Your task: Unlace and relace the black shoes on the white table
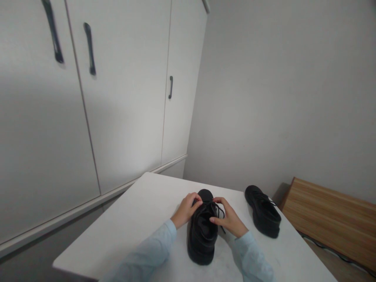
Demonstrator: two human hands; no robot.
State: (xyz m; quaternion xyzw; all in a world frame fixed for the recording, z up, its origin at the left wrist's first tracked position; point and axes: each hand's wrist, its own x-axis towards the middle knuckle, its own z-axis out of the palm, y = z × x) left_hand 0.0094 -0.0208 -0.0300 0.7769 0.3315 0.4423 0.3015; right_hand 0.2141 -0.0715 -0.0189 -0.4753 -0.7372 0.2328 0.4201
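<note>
A black lace-up shoe [202, 243] stands on the white table with its toe pointing away from me and its heel nearest. My left hand [187, 209] is at the left side of its lacing, thumb and forefinger closed together on the shoelace; the exact pinch is too small to see clearly. On the other side, my right hand [230, 217] reaches over the shoe's opening, its thumb and forefinger apart. Loose black shoelace [220, 213] hangs in loops between those fingers and down the shoe's right side. A matching black shoe [264, 213] sits apart to the right.
The white table [117, 235] has its far corner close to white cupboards [129, 98] with dark handles. Behind it rises a plain grey wall [279, 98]. A wood-grain board or low furniture piece [331, 219] stands beyond the right edge, with a dark cable [323, 246] below.
</note>
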